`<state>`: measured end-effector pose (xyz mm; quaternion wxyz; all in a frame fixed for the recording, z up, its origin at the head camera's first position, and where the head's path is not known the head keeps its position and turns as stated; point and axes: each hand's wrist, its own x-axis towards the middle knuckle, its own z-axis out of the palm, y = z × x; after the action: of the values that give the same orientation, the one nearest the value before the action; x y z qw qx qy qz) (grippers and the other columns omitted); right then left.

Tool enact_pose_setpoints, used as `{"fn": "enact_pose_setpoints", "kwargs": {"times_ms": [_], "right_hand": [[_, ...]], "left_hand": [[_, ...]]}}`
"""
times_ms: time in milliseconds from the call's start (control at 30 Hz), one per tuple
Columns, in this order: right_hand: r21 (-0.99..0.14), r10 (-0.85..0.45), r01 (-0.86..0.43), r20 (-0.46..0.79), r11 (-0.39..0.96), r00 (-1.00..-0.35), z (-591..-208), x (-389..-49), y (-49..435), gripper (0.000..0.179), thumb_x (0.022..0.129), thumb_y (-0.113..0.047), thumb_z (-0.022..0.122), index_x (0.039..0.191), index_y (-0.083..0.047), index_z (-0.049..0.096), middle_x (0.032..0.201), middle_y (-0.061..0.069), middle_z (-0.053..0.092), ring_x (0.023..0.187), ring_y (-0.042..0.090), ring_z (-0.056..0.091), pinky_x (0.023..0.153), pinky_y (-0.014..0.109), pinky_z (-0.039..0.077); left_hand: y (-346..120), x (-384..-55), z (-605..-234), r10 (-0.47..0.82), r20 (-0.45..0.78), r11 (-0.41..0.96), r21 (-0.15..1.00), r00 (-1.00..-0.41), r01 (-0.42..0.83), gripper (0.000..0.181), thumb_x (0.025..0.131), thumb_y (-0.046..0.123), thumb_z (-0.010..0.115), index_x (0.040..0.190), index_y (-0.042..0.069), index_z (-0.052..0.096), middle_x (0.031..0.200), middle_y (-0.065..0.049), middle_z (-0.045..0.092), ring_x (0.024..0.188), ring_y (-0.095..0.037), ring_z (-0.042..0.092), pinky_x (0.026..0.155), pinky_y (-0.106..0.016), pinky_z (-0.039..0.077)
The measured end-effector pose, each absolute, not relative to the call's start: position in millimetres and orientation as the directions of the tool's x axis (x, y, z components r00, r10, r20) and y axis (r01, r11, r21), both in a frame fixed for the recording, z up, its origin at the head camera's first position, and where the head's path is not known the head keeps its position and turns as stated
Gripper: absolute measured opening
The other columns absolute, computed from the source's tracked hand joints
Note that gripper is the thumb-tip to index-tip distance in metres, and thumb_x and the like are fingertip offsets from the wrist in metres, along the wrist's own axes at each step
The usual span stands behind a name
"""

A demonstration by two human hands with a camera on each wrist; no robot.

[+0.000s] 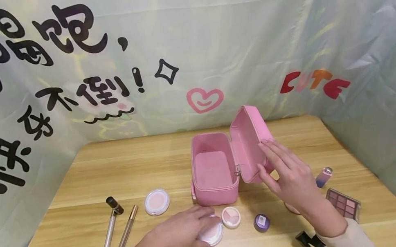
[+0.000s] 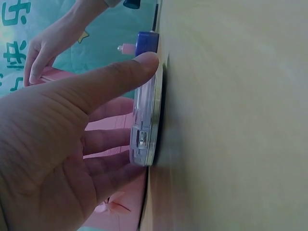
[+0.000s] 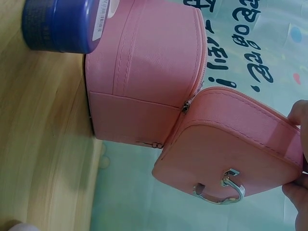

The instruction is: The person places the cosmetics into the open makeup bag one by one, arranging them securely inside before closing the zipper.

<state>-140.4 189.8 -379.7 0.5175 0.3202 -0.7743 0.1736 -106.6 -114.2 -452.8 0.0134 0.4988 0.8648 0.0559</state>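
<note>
A pink cosmetic case [image 1: 217,195] stands unzipped on the wooden table, its inside bare and its lid [image 1: 246,144] swung out to the right. My right hand [image 1: 293,175] holds that lid by its outer edge, fingers on top and thumb below. In the right wrist view the lid [image 3: 226,144] shows a metal-ended handle, with fingertips [image 3: 296,195] at its edge. In front of the case, my left hand [image 1: 183,230] grips a round, clear-lidded powder compact [image 1: 212,236]. The left wrist view has the compact [image 2: 144,115] on edge between thumb and fingers, close over the table.
Near the left hand lie a second compact [image 1: 157,202], a three-colour round pan [image 1: 231,217] and a purple jar [image 1: 261,223]. Slim silver tubes [image 1: 125,233] lie left. An eyeshadow palette [image 1: 343,203], a pink-blue tube [image 1: 324,177] and a black object [image 1: 310,242] lie right.
</note>
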Motion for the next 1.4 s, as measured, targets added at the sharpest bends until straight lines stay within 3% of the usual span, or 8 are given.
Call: {"fn": "enact_pose_setpoints", "kwargs": {"times_ms": [267,633,967,1400], "right_hand": [[0.059,-0.311,-0.664,0.912,0.745,-0.268,-379,-139,189,0.042,0.095,-0.027,0.054,0.120,0.004,0.067,0.119,0.018,0.067,0.106,0.039,0.064,0.106,0.030,0.042],[0.071,-0.326,-0.635,0.899,0.769,-0.293,-378,-137,190,0.042,0.095,-0.027,0.053,0.122,0.003,0.066,0.119,0.017,0.067,0.107,0.037,0.064,0.102,0.036,0.047],[0.083,-0.316,-0.606,0.904,0.791,-0.288,-378,-137,188,0.043,0.095,-0.028,0.053,0.120,0.003,0.067,0.120,0.017,0.066,0.106,0.036,0.065,0.083,0.050,0.056],[0.062,-0.314,-0.614,0.896,0.787,-0.313,-378,-135,188,0.042,0.095,-0.027,0.052,0.121,0.003,0.067,0.121,0.017,0.066,0.109,0.036,0.064,0.090,0.047,0.054]], "left_hand": [[-115,-105,-447,0.857,0.057,0.505,0.106,-0.512,0.857,0.067,0.083,0.052,0.072,0.139,0.019,0.054,0.137,-0.004,0.055,0.124,-0.020,0.051,0.100,-0.033,0.048],[-120,-105,-430,0.842,0.113,0.512,0.141,-0.527,0.847,0.066,0.084,0.052,0.072,0.138,0.018,0.055,0.139,-0.005,0.054,0.125,-0.023,0.051,0.103,-0.037,0.046],[-124,-111,-401,0.833,0.211,0.486,0.162,-0.511,0.859,0.066,0.086,0.051,0.070,0.140,0.017,0.054,0.138,-0.003,0.054,0.127,-0.020,0.050,0.104,-0.037,0.045],[-118,-129,-361,0.841,0.255,0.458,0.133,-0.477,0.879,0.064,0.085,0.049,0.071,0.137,0.014,0.057,0.138,-0.006,0.054,0.124,-0.023,0.052,0.101,-0.038,0.048]]}}
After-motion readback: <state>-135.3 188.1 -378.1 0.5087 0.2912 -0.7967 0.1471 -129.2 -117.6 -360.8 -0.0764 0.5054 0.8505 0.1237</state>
